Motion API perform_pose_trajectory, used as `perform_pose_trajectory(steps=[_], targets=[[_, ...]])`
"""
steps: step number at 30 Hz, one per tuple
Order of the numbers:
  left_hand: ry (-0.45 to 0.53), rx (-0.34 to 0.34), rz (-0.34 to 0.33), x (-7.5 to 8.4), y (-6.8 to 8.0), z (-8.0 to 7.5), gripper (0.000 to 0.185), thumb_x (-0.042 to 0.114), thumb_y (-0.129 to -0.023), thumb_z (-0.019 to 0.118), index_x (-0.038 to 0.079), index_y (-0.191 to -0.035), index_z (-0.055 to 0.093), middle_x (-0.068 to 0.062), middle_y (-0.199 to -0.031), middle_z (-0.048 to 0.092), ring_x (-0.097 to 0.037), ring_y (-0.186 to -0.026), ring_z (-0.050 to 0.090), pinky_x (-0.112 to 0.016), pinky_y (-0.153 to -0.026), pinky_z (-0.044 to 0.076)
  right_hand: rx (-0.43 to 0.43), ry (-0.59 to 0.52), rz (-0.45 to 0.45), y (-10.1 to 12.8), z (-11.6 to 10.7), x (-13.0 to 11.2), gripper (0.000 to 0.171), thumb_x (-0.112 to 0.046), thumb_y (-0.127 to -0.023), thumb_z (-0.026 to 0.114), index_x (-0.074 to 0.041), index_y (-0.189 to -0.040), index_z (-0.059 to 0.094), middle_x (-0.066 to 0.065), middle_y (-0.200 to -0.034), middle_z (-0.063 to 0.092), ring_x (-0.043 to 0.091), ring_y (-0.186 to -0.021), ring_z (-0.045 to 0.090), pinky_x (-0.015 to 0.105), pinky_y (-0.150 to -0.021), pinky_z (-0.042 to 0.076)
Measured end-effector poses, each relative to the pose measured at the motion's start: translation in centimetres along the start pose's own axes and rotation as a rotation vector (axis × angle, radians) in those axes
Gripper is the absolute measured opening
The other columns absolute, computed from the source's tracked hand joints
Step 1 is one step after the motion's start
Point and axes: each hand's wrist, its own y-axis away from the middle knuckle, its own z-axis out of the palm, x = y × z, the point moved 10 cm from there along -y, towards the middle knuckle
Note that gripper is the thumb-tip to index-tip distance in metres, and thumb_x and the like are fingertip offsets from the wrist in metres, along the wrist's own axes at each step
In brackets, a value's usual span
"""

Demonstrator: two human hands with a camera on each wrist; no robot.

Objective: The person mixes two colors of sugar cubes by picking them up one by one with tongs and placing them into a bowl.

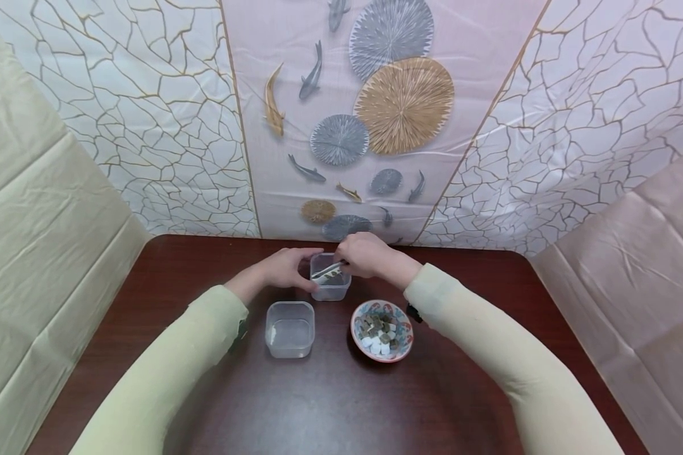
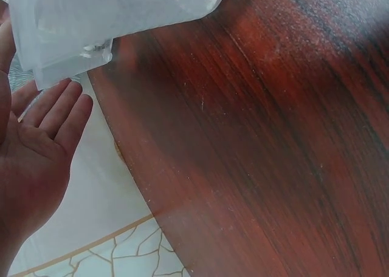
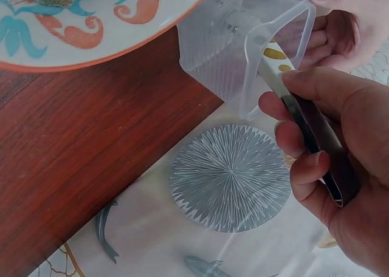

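My left hand holds a clear plastic container by its left side, thumb near the front corner and index finger at the back. In the left wrist view its other fingers reach fairly straight beside the wall. My right hand grips metal tongs with a white, yellow-spotted part; their front end dips inside that container. Something small and whitish shows low through the plastic. Whether the tongs' tips hold anything, I cannot tell. Brown and white cubes lie in a patterned bowl below my right hand.
A second clear container stands in front of the held one, left of the bowl. All rest on a dark red wooden table. Behind its far edge hangs a patterned cloth, with pale cloth walls at both sides.
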Motion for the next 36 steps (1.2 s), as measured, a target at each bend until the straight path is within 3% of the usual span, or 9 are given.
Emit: perform_pose_trajectory(steps=[7, 11, 16, 27, 36], targets=[[0.004, 0.012, 0.008, -0.1, 0.0, -0.1, 0.093, 0.031, -0.085, 0.090, 0.001, -0.161, 0.045, -0.015, -0.144, 0.067, -0.032, -0.133, 0.065, -0.046, -0.112, 0.051, 0.010, -0.047, 0.001, 0.6, -0.5, 0.2, 0.011, -0.017, -0.099, 0.074, -0.018, -0.103, 0.084, -0.003, -0.086, 0.075, 0.017, -0.068, 0.060, 0.037, -0.067, 0.049], [-0.003, 0.018, 0.012, -0.1, -0.1, 0.0, 0.092, 0.031, -0.085, 0.091, 0.002, -0.160, 0.046, -0.015, -0.143, 0.068, -0.031, -0.133, 0.065, -0.046, -0.113, 0.050, 0.062, -0.087, -0.010, 1.9, -1.7, 0.6, 0.016, -0.015, -0.099, 0.073, -0.016, -0.110, 0.084, 0.001, -0.094, 0.079, 0.021, -0.077, 0.068, 0.039, -0.072, 0.054], [-0.005, 0.018, 0.005, 0.1, -0.1, -0.1, 0.091, 0.031, -0.085, 0.090, 0.002, -0.160, 0.046, -0.016, -0.144, 0.067, -0.032, -0.135, 0.064, -0.048, -0.115, 0.048, 0.143, -0.136, -0.022, 4.3, -3.3, 1.1, 0.017, -0.016, -0.099, 0.075, -0.017, -0.113, 0.084, 0.001, -0.105, 0.081, 0.022, -0.093, 0.075, 0.043, -0.081, 0.059], [0.044, 0.006, -0.008, -0.2, 0.1, 0.1, 0.090, 0.025, -0.087, 0.091, 0.001, -0.160, 0.045, -0.018, -0.147, 0.065, -0.031, -0.136, 0.063, -0.045, -0.115, 0.049, 0.336, -0.119, -0.069, 10.2, -6.1, 0.9, 0.016, -0.013, -0.093, 0.079, -0.016, -0.108, 0.083, 0.000, -0.097, 0.078, 0.021, -0.084, 0.073, 0.045, -0.067, 0.058], [0.039, 0.010, -0.007, -0.6, -0.2, 0.1, 0.090, 0.025, -0.086, 0.091, 0.003, -0.161, 0.045, -0.015, -0.147, 0.065, -0.030, -0.135, 0.064, -0.044, -0.114, 0.050, 0.403, -0.093, -0.081, 15.1, -7.1, 0.4, 0.024, -0.011, -0.089, 0.084, -0.014, -0.113, 0.084, -0.001, -0.097, 0.077, 0.021, -0.088, 0.073, 0.044, -0.072, 0.059]])
